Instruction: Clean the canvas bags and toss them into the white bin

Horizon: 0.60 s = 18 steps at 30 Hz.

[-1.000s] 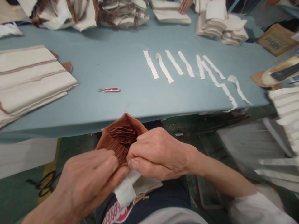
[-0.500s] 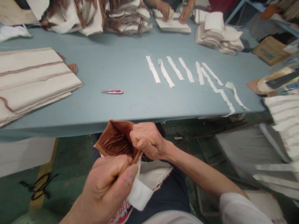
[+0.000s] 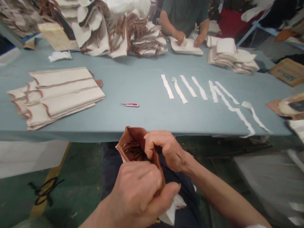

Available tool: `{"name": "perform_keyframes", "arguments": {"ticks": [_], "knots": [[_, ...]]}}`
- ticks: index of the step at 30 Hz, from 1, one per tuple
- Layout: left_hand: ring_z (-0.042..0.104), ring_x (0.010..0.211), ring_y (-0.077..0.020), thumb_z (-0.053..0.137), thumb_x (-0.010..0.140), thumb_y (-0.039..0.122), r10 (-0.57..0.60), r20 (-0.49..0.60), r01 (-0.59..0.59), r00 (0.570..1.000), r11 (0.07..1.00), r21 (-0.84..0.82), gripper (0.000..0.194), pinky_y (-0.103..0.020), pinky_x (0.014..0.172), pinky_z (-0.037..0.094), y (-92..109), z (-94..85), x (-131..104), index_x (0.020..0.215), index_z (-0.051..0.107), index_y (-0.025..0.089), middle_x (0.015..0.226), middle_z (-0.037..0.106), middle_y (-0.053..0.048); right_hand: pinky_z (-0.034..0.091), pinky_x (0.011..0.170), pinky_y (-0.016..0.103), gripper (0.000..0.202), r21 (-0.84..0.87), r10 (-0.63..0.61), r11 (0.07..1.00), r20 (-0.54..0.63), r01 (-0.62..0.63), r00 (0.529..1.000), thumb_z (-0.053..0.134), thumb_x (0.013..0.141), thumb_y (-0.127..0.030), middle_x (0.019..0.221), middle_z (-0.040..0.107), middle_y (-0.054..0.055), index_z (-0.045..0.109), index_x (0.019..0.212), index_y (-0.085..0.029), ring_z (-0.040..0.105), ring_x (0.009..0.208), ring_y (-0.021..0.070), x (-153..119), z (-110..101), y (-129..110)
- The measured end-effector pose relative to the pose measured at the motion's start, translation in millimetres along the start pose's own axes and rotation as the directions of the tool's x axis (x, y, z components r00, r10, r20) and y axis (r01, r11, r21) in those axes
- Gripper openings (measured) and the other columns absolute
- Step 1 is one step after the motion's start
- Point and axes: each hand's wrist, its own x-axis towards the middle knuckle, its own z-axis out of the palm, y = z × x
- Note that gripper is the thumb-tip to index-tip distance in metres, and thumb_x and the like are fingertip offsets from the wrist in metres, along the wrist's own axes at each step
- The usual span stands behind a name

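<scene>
Over my lap a brown, open-mouthed piece (image 3: 136, 136) with gathered brown folds inside is held up by both hands. My left hand (image 3: 142, 190) is closed on its near edge, the thumb stretched to the right. Just beyond, on the right, my right hand (image 3: 166, 147) bends its fingers over the brown edge. White material (image 3: 171, 212) hangs below my left hand. On the blue table lie pink-handled thread snips (image 3: 130, 104) and several white strips, one of them a short strip (image 3: 167, 86).
Folded cream fabric (image 3: 68, 91) lies at the left of the blue table (image 3: 114, 118). Behind are heaps of cream and brown pieces (image 3: 97, 31). Across the table, a person's hands (image 3: 179, 36) rest on a cream pad. A cardboard box (image 3: 287, 72) stands at the right.
The view has shifted, showing more of the table's far side. My left thumb now stretches out and my right fingers are bent over the edge. Less white material shows below my hands.
</scene>
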Motion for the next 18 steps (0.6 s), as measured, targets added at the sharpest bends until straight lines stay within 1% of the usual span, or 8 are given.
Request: {"name": "perform_keyframes", "arguments": {"ticks": [1, 3, 6, 8, 12, 15, 17, 18], "knots": [[0.040, 0.044, -0.0080, 0.045, 0.120, 0.037, 0.006, -0.019, -0.005, 1.000, 0.999, 0.034, 0.061, -0.029, 0.048, 0.031, -5, 0.8, 0, 0.061, 0.041, 0.022, 0.049, 0.046, 0.008, 0.044, 0.072, 0.031, 0.078, 0.016, 0.079, 0.997, 0.060, -0.080, 0.995, 0.030, 0.110, -0.081, 0.070, 0.065, 0.001, 0.064, 0.077, -0.019, 0.057, 0.066, 0.0148, -1, -5, -7], [0.039, 0.044, -0.0077, 0.048, 0.118, 0.051, -0.023, -0.037, 0.025, 0.999, 0.997, 0.074, 0.064, -0.028, 0.047, 0.030, -18, 0.7, -2, 0.061, 0.042, 0.022, 0.051, 0.046, 0.008, 0.042, 0.067, 0.029, 0.082, -0.017, 0.218, 0.976, 0.189, -0.218, 0.958, 0.032, 0.104, -0.088, 0.072, 0.065, 0.000, 0.067, 0.083, -0.018, 0.056, 0.065, 0.0140, -2, -14, -16], [0.036, 0.045, -0.0074, 0.054, 0.108, 0.071, -0.148, -0.025, 0.148, 0.989, 0.988, 0.033, 0.069, -0.025, 0.045, 0.028, -38, -0.5, -6, 0.061, 0.042, 0.021, 0.051, 0.043, 0.009, 0.033, 0.063, 0.028, 0.083, -0.157, 0.295, 0.953, 0.285, -0.260, 0.912, 0.027, 0.103, -0.090, 0.072, 0.058, -0.001, 0.061, 0.079, -0.018, 0.047, 0.063, 0.0122, 1, -18, -17], [0.034, 0.045, -0.0074, 0.060, 0.098, 0.080, -0.239, -0.014, 0.238, 0.971, 0.971, -0.025, 0.073, -0.024, 0.043, 0.024, -47, -1.5, -8, 0.061, 0.042, 0.021, 0.051, 0.042, 0.010, 0.030, 0.062, 0.028, 0.076, -0.199, 0.300, 0.949, 0.316, -0.246, 0.900, 0.032, 0.107, -0.084, 0.068, 0.051, -0.003, 0.055, 0.073, -0.019, 0.043, 0.061, 0.0108, 5, -15, -11], [0.031, 0.049, -0.0089, 0.068, 0.082, 0.092, -0.331, 0.037, 0.333, 0.943, 0.938, -0.098, 0.080, -0.025, 0.046, 0.021, -55, -8.5, -10, 0.057, 0.045, 0.020, 0.052, 0.040, 0.009, 0.030, 0.061, 0.027, 0.053, -0.188, 0.252, 0.963, 0.368, -0.194, 0.895, 0.054, 0.109, -0.054, 0.064, 0.048, -0.005, 0.054, 0.069, -0.019, 0.045, 0.059, 0.0092, 12, -8, -7], [0.036, 0.054, -0.0122, 0.049, 0.081, 0.104, -0.342, 0.187, 0.376, 0.921, 0.904, -0.201, 0.086, -0.028, 0.049, 0.024, -68, -20.6, -10, 0.061, 0.053, 0.020, 0.057, 0.048, 0.005, 0.030, 0.060, 0.026, 0.044, -0.166, 0.141, 0.982, 0.358, -0.086, 0.923, 0.060, 0.106, -0.037, 0.063, 0.046, -0.005, 0.051, 0.066, -0.020, 0.043, 0.059, 0.0089, 17, -15, -26], [0.041, 0.056, -0.0144, 0.030, 0.090, 0.103, -0.332, 0.279, 0.404, 0.901, 0.876, -0.263, 0.089, -0.029, 0.051, 0.029, -80, -30.1, -10, 0.065, 0.056, 0.021, 0.060, 0.051, 0.003, 0.032, 0.060, 0.026, 0.043, -0.122, 0.097, 0.991, 0.316, -0.061, 0.944, 0.061, 0.107, -0.031, 0.065, 0.046, -0.005, 0.050, 0.067, -0.020, 0.043, 0.060, 0.0088, 18, -29, -45], [0.042, 0.056, -0.0151, 0.024, 0.096, 0.098, -0.329, 0.299, 0.412, 0.896, 0.868, -0.277, 0.088, -0.029, 0.052, 0.031, -85, -34.6, -9, 0.066, 0.055, 0.021, 0.061, 0.050, 0.003, 0.033, 0.060, 0.025, 0.043, -0.097, 0.095, 0.993, 0.275, -0.071, 0.957, 0.061, 0.109, -0.033, 0.066, 0.047, -0.004, 0.052, 0.068, -0.020, 0.045, 0.061, 0.0090, 17, -38, -54]]}}
